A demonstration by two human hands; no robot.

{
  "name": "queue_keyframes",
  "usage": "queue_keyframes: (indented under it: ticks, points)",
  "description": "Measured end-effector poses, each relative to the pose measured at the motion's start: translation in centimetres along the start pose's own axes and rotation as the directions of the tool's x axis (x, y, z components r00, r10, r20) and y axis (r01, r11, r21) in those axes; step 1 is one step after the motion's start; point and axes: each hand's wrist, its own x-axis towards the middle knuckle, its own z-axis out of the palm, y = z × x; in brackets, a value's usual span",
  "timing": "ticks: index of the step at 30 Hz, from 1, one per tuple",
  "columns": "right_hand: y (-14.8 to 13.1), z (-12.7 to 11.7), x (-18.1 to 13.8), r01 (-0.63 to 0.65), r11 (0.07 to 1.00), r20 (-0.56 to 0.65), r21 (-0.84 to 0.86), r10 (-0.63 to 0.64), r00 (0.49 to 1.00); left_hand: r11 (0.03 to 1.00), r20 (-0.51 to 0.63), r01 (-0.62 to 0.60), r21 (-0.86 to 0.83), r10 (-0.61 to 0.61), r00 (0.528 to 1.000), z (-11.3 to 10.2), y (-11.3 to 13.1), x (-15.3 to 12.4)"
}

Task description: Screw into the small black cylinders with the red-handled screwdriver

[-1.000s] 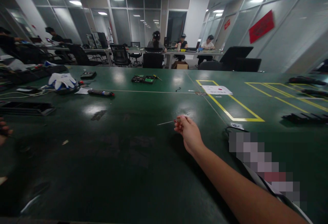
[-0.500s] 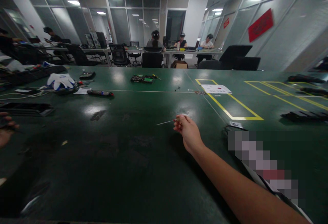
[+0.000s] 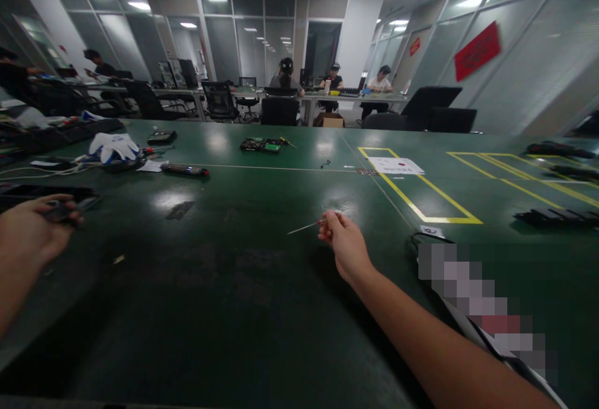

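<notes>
My right hand (image 3: 345, 243) is above the middle of the green table (image 3: 196, 334), its fingers pinched on a thin metal rod (image 3: 302, 228). The rod points left, and a bit of red shows at the fingertips; the end inside my fingers is hidden. At the left edge my left hand (image 3: 35, 234) is curled, palm partly upward, around a small dark object (image 3: 57, 211) whose kind I cannot make out. Behind that hand lies a flat black tray-like part (image 3: 88, 197). A small yellowish scrap (image 3: 118, 260) is on the table between my hands.
White work gloves (image 3: 113, 147), cables and a red-tipped, pen-like tool (image 3: 185, 170) lie at the back left. Farther back are an open black-and-green case (image 3: 262, 145) and yellow tape outlines (image 3: 452, 218). Black parts (image 3: 556, 216) lie at the right. People sit at far desks.
My left hand has come farther into view from the left edge, carrying the dark object rightward and up. My right hand and the rod stay nearly in place.
</notes>
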Motion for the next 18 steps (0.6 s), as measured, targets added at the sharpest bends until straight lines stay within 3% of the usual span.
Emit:
queue_keyframes:
  ticks: [3, 7, 13, 18]
  points:
    - [-0.1, 0.1, -0.1, 0.03, 0.999, 0.018, -0.03, -0.03, 0.999, 0.99, 0.176, 0.08, -0.118, -0.059, 0.983, 3.0, 0.3, -3.1]
    - [-0.3, 0.0, 0.0, 0.069, 0.996, 0.02, -0.051, -0.068, 0.997, 0.951, 0.395, 0.218, -0.22, -0.118, 0.911, 7.2, 0.2, -7.4]
    - [-0.7, -0.2, 0.2, 0.15, 0.985, 0.008, -0.088, -0.15, 0.989, 0.893, 0.632, 0.389, -0.226, -0.169, 0.757, 13.7, -0.5, -14.4]
    - [-1.9, -0.3, -0.5, 0.291, 0.914, 0.035, -0.282, -0.293, 0.955, 0.864, 0.784, 0.472, -0.178, -0.165, 0.598, 17.7, -1.4, -20.7]
